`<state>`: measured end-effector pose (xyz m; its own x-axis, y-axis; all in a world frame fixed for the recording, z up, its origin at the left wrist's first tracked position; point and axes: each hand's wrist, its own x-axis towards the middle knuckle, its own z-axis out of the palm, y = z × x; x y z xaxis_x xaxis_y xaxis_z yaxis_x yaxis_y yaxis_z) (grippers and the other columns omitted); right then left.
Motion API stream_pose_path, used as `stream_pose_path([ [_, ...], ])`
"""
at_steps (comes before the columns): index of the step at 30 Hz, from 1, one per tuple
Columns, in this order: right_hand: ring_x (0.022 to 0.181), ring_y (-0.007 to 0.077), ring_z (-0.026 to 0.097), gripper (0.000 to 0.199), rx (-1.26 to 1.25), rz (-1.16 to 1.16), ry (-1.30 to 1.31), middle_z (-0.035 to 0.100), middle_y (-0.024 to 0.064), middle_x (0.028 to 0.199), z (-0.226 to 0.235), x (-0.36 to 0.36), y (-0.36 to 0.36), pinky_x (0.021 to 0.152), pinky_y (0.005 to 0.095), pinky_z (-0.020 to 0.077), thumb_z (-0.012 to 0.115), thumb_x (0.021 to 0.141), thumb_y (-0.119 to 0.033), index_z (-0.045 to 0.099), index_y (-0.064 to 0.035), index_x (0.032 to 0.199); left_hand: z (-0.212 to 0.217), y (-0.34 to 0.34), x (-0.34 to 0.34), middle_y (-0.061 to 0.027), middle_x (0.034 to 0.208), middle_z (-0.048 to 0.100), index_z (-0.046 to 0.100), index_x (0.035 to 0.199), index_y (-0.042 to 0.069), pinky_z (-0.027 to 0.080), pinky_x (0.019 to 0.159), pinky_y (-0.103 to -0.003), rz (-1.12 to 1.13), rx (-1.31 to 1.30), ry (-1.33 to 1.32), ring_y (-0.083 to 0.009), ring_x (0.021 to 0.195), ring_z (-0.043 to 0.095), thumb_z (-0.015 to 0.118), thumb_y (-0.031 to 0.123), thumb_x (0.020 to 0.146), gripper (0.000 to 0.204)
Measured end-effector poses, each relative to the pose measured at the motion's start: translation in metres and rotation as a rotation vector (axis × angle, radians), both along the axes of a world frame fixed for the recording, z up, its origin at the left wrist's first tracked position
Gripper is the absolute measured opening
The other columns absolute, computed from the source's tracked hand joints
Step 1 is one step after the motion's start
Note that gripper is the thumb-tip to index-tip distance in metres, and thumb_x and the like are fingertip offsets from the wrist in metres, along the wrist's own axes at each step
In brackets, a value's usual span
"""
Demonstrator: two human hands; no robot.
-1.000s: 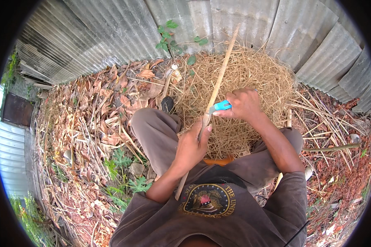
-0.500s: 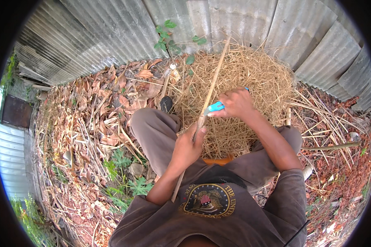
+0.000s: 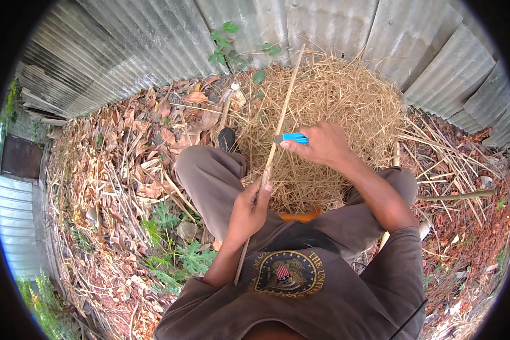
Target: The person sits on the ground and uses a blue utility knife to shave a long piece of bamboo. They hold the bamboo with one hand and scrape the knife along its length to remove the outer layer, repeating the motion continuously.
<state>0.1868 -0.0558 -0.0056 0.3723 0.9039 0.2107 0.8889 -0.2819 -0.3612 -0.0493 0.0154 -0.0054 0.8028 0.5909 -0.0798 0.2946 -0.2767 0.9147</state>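
A long, thin wooden stick (image 3: 289, 93) slants up and away from my lap, its lower end passing under my left forearm. My left hand (image 3: 251, 208) is closed around its lower part, thumb lying along it. In my right hand (image 3: 323, 144) is a blue-handled utility knife (image 3: 294, 137), gripped with the thumb stretched along the handle. Its short blade rests against the stick, a little beyond my left hand. A pile of dry straw-like shavings (image 3: 345, 102) lies beneath and beyond both hands.
Corrugated metal sheets (image 3: 334, 28) stand as a fence at the far side. Dry leaves (image 3: 147, 124) cover the ground at left, with green weeds (image 3: 192, 258) near my left elbow. Loose sticks (image 3: 442, 170) lie at right. Something orange (image 3: 300, 216) shows between my legs.
The knife and my right hand have slid up the stick, away from my left hand. My left hand has dropped slightly nearer, and the stick's far tip has shifted left.
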Motion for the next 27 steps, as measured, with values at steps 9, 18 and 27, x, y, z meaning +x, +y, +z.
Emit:
stream_pose_path([
  [9, 0.046, 0.0296, 0.062, 0.075, -0.008, 0.108, -0.101, 0.057, 0.0120, 0.049, 0.006, -0.018, -0.012, 0.044, 0.0417, 0.0476, 0.047, 0.078, -0.079, 0.065, -0.0083, 0.062, -0.005, -0.008, 0.008, -0.0109, 0.072, 0.057, 0.056, 0.125, 0.000, 0.046, 0.063, -0.031, 0.019, 0.119, -0.059, -0.0115, 0.065, 0.050, 0.053, 0.020, 0.098, 0.033],
  [18, 0.034, 0.0227, 0.052, 0.078, 0.230, 0.146, -0.279, 0.047, 0.0070, 0.039, -0.024, -0.001, 0.000, 0.038, 0.0350, 0.0407, 0.049, 0.069, -0.085, 0.064, -0.0097, 0.057, 0.007, -0.005, 0.011, -0.0145, 0.068, 0.054, 0.056, 0.124, 0.001, 0.045, 0.062, -0.032, 0.007, 0.090, 0.009, -0.0133, 0.063, 0.048, 0.051, 0.022, 0.099, 0.033],
  [27, 0.041, 0.0234, 0.056, 0.076, 0.293, 0.200, -0.361, 0.050, 0.0046, 0.044, -0.036, 0.011, 0.008, 0.044, 0.0373, 0.0428, 0.055, 0.062, -0.086, 0.060, -0.0103, 0.057, 0.001, -0.003, 0.006, -0.0141, 0.068, 0.051, 0.058, 0.108, -0.003, 0.043, 0.061, -0.034, -0.024, 0.053, -0.008, -0.0147, 0.064, 0.044, 0.050, 0.022, 0.100, 0.027],
])
